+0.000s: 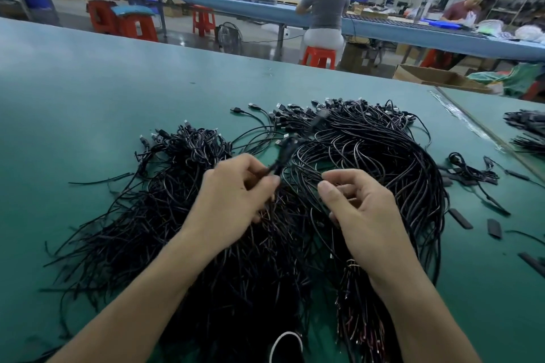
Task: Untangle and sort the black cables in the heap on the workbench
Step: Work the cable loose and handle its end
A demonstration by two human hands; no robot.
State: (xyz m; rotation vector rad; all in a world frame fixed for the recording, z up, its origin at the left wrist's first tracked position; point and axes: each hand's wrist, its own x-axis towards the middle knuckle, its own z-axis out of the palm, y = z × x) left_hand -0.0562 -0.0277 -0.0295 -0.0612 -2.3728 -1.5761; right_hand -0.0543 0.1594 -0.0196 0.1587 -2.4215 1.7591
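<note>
A big heap of thin black cables point(368, 156) with USB plugs at their far ends covers the middle of the green workbench point(88, 97). A tangled clump point(188, 144) lies at the heap's left. My left hand point(233, 194) pinches a small bunch of black cables point(283, 156) that rises blurred from the fingers toward the heap. My right hand point(356, 206) hovers just to its right with curled fingers, thumb and forefinger closing on thin cable strands; the grip itself is partly hidden.
Short black sleeve pieces point(460, 218) and loose cable bits lie at the right. Another cable pile point(528, 132) sits on the neighbouring bench past a taped seam. A white ring point(287, 345) lies at the near edge. Two people work at a far bench.
</note>
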